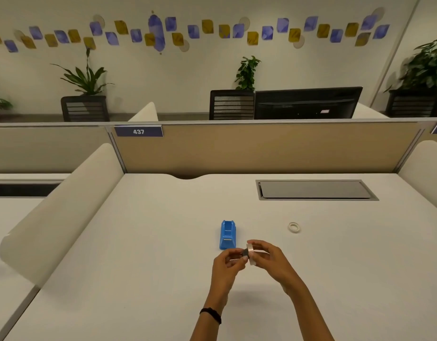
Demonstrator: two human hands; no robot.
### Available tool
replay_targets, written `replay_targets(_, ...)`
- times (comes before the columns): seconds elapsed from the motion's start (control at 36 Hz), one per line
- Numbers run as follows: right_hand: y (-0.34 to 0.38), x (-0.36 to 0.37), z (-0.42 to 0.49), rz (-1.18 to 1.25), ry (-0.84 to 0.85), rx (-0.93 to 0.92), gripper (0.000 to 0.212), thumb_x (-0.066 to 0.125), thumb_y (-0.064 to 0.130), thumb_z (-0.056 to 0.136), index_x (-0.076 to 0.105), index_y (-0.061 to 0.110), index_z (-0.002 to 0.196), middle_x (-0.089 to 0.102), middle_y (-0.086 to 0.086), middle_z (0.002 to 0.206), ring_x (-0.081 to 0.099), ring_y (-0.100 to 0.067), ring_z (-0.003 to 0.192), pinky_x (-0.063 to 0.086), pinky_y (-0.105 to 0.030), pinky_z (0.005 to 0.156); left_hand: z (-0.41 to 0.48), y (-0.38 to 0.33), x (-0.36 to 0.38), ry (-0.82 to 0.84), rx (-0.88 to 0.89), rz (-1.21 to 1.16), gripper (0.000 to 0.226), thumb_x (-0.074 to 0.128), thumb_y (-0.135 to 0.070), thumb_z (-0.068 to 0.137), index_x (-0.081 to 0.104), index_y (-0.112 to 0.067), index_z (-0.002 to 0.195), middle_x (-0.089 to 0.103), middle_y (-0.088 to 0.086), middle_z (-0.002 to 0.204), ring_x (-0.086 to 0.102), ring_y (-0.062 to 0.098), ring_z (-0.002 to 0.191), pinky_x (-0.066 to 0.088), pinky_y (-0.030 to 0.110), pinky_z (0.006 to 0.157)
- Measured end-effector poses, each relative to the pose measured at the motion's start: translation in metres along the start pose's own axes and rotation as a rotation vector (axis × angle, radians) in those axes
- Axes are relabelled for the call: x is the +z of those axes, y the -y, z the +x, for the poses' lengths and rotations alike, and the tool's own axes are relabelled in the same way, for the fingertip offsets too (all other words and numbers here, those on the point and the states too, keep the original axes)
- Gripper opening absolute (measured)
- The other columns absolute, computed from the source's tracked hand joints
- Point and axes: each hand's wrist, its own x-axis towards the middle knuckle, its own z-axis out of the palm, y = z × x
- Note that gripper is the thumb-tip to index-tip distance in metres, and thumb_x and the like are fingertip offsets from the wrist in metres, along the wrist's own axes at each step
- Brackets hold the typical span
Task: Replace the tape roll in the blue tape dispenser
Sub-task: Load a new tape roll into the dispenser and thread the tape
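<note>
The blue tape dispenser stands on the white desk with its roll slot showing no roll. Just in front of it and to its right, my right hand holds a clear tape roll upright. Against the roll's left side sits a small dark hub, pinched by the fingertips of my left hand. A thin whitish ring, which looks like a spent tape core, lies flat on the desk to the right of the dispenser.
A grey cable hatch is set into the desk at the back right. A tan partition closes the far edge, and curved white dividers flank both sides.
</note>
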Motion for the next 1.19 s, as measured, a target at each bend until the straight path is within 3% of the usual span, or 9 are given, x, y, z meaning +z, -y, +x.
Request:
replay_targets(0.08, -0.001, -0.001, 0.002, -0.009, -0.001, -0.014, 0.029, 0.061, 0.028, 0.086, 0.057, 0.031, 0.114, 0.061, 0.004, 0.117, 0.062, -0.014, 0.104, 0.055, -0.018, 0.076, 0.002, 0.001, -0.001, 0.004, 0.009, -0.004, 0.014, 0.069, -0.017, 0.081, 0.066, -0.027, 0.091, 0.070, -0.010, 0.091, 0.069, 0.010, 0.085, 0.054, 0.014, 0.065)
replay_targets(0.19, -0.003, 0.000, 0.002, -0.029, 0.012, -0.015, 0.032, 0.062, 0.027, 0.086, 0.057, 0.029, 0.117, 0.061, 0.005, 0.117, 0.062, -0.015, 0.105, 0.054, -0.026, 0.084, 0.005, 0.004, -0.001, 0.026, 0.014, 0.019, 0.021, 0.066, -0.019, 0.083, 0.066, -0.014, 0.104, 0.070, -0.005, 0.092, 0.069, 0.013, 0.086, 0.055, 0.015, 0.067)
replay_targets(0.33, -0.005, 0.004, 0.001, -0.027, 0.004, -0.012, 0.030, 0.062, 0.026, 0.086, 0.058, 0.031, 0.114, 0.062, 0.004, 0.116, 0.062, -0.014, 0.103, 0.053, -0.026, 0.085, 0.005, 0.005, 0.000, 0.020, 0.030, 0.035, 0.023, 0.065, -0.019, 0.084, 0.065, -0.012, 0.107, 0.069, 0.000, 0.095, 0.068, 0.015, 0.086, 0.056, 0.016, 0.070)
replay_targets(0.61, 0.001, 0.011, 0.000, 0.002, -0.043, 0.036, 0.015, 0.063, 0.030, 0.084, 0.059, 0.038, 0.097, 0.065, 0.004, 0.101, 0.066, -0.011, 0.089, 0.054, -0.011, 0.057, 0.004, 0.004, -0.004, 0.031, 0.046, 0.047, 0.014, 0.066, -0.019, 0.083, 0.066, -0.026, 0.096, 0.070, -0.006, 0.093, 0.067, 0.013, 0.090, 0.055, 0.014, 0.070)
replay_targets(0.75, -0.001, 0.015, 0.003, 0.000, -0.063, 0.076, 0.012, 0.064, 0.034, 0.083, 0.062, 0.032, 0.095, 0.066, -0.001, 0.099, 0.065, -0.014, 0.088, 0.055, -0.013, 0.054, 0.004, 0.003, -0.008, 0.047, 0.065, 0.077, 0.015, 0.067, -0.018, 0.083, 0.065, -0.031, 0.091, 0.068, -0.012, 0.089, 0.066, 0.009, 0.086, 0.053, 0.010, 0.068)
replay_targets(0.86, -0.005, 0.020, 0.007, 0.003, -0.082, 0.132, 0.025, 0.061, 0.037, 0.084, 0.065, 0.019, 0.102, 0.068, -0.007, 0.103, 0.067, -0.017, 0.086, 0.055, -0.015, 0.056, 0.003, 0.004, -0.011, 0.048, 0.064, 0.086, 0.015, 0.067, -0.018, 0.082, 0.066, -0.030, 0.092, 0.069, -0.012, 0.089, 0.066, 0.006, 0.084, 0.051, 0.007, 0.067)
replay_targets(1.0, -0.007, 0.025, 0.011, 0.011, -0.074, 0.164, 0.029, 0.059, 0.041, 0.084, 0.065, 0.017, 0.098, 0.069, -0.007, 0.097, 0.068, -0.014, 0.080, 0.054, -0.015, 0.055, 0.005, 0.006, -0.015, 0.044, 0.052, 0.082, 0.014, 0.067, -0.019, 0.083, 0.067, -0.028, 0.093, 0.069, -0.013, 0.089, 0.066, 0.006, 0.085, 0.051, 0.007, 0.068)
replay_targets(1.11, -0.007, 0.028, 0.014, -0.020, -0.031, 0.166, 0.038, 0.054, 0.043, 0.086, 0.061, 0.015, 0.112, 0.067, -0.006, 0.102, 0.067, -0.014, 0.084, 0.056, -0.019, 0.061, 0.009, 0.010, -0.020, 0.036, 0.046, 0.070, 0.014, 0.066, -0.020, 0.083, 0.068, -0.026, 0.096, 0.070, -0.008, 0.093, 0.067, 0.008, 0.088, 0.053, 0.012, 0.073)
replay_targets(1.19, -0.006, 0.030, 0.017, -0.074, -0.010, 0.151, 0.041, 0.052, 0.042, 0.088, 0.053, 0.020, 0.123, 0.060, -0.006, 0.120, 0.062, -0.021, 0.103, 0.054, -0.030, 0.080, 0.012, 0.014, -0.024, 0.015, 0.021, 0.056, 0.016, 0.065, -0.021, 0.084, 0.068, -0.021, 0.101, 0.071, -0.001, 0.100, 0.066, 0.015, 0.095, 0.055, 0.021, 0.081)
